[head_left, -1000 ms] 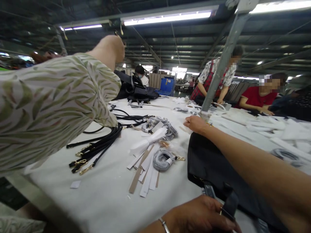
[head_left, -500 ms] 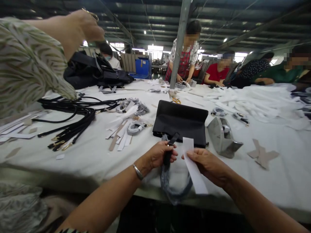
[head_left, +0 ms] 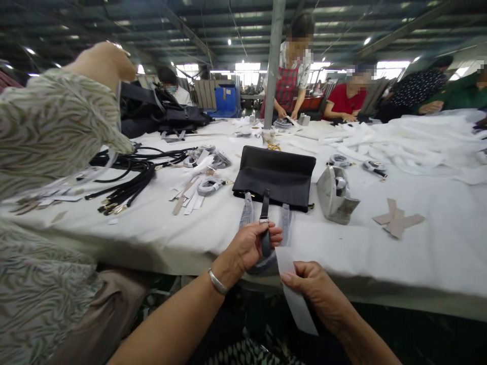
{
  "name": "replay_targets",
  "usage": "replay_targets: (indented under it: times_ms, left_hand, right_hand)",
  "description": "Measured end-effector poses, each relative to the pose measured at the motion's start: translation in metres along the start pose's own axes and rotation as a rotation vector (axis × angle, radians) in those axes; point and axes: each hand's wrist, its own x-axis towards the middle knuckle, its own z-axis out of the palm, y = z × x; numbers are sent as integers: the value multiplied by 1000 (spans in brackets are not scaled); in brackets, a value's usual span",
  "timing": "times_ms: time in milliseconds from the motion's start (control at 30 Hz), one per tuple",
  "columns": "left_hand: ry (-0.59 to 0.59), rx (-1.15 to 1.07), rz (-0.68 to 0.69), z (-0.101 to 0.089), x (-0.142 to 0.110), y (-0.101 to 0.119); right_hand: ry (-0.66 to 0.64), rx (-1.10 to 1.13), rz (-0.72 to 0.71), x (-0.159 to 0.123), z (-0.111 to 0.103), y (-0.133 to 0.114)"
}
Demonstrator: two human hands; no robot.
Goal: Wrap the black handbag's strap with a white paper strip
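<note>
A black handbag (head_left: 276, 175) lies on the white-covered table near its front edge. From its near side runs a black strap with a metal buckle (head_left: 265, 205), and my left hand (head_left: 253, 246) pinches that strap just below the buckle. Pinched between the thumb and fingers of my right hand (head_left: 314, 284) is a white paper strip (head_left: 297, 299), its upper end close to the strap's tip. The bag's handle (head_left: 286, 223), wrapped in clear plastic, loops toward me behind my left hand.
A grey metal block-like holder (head_left: 337, 195) stands right of the bag, with crossed beige strips (head_left: 397, 218) beyond it. Black straps with gold clasps (head_left: 133, 180) and loose paper strips (head_left: 190, 195) lie left. A co-worker's patterned sleeve (head_left: 64, 126) is close at left; a pole (head_left: 274, 66) rises behind.
My right hand has moved down and toward me with the paper strip. The strap now hangs straighter from the bag in my left hand. The co-worker's arm at left has shifted slightly.
</note>
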Motion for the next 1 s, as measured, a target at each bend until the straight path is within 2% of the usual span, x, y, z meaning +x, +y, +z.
replay_targets:
  times_ms: [200, 500, 800, 1000]
  left_hand:
    - [97, 8, 19, 8, -11, 5]
    - [60, -4, 99, 23, -8, 17]
    - [30, -77, 68, 11, -8, 9]
    - [42, -119, 90, 11, -7, 18]
  right_hand:
    - [-13, 25, 66, -14, 11, 15]
    - [-33, 9, 64, 1, 29, -1]
    - [19, 12, 69, 13, 34, 3]
    - [-6, -30, 105, 9, 37, 0]
